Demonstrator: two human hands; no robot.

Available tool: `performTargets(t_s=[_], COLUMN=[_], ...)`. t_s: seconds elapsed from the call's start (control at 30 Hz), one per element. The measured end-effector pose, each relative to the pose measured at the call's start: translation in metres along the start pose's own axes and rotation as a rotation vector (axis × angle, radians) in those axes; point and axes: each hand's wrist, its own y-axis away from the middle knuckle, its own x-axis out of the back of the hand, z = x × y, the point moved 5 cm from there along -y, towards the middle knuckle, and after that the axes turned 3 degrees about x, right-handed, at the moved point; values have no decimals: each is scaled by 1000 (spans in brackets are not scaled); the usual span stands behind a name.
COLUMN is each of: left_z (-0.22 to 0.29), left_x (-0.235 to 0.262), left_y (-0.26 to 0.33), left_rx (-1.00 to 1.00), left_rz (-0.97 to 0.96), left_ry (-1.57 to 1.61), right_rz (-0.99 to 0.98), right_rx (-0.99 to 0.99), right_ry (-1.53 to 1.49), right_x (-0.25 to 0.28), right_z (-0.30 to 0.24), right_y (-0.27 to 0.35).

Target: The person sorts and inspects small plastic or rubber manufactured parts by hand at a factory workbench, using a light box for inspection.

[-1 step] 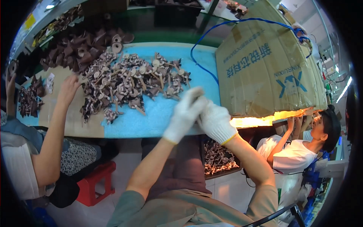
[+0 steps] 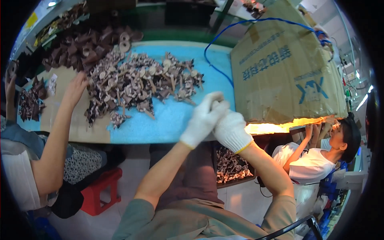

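In white knit gloves, my left hand (image 2: 203,122) and my right hand (image 2: 232,130) meet above the front edge of a blue-topped table (image 2: 168,126). The fingers of both are curled together, and whatever lies between them is hidden. Beyond them, slightly left, spreads a heap of small brown and cream molded figure-like parts (image 2: 140,78), some with tan stick-like pieces. Neither hand touches the heap.
A large cardboard box (image 2: 276,72) stands right of my hands, with a blue cable (image 2: 218,38) beside it and a bright orange glow under it. Brown cone-shaped parts (image 2: 80,52) lie far left, near a co-worker's hand (image 2: 76,88). Below are a parts bin (image 2: 236,184) and a red stool (image 2: 102,192).
My left hand has shifted slightly to the right, closer against my right hand. The view has moved a little; the heap looks the same.
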Motion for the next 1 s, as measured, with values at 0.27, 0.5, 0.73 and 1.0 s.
performTargets(t_s=[0.27, 0.5, 0.73, 1.0], left_z=[-21, 25, 54, 38], left_x=[-8, 20, 16, 6], left_y=[-12, -6, -68, -13], left_rx=[130, 171, -699, -722], left_rz=[-105, -276, -120, -72], left_ry=[-62, -176, -1331, -1259], right_rz=[130, 354, 847, 592], right_rx=[62, 85, 60, -260], right_ry=[-17, -140, -437, 82], right_x=[-10, 21, 50, -17], right_z=[11, 6, 21, 248], right_y=[-5, 1, 39, 93])
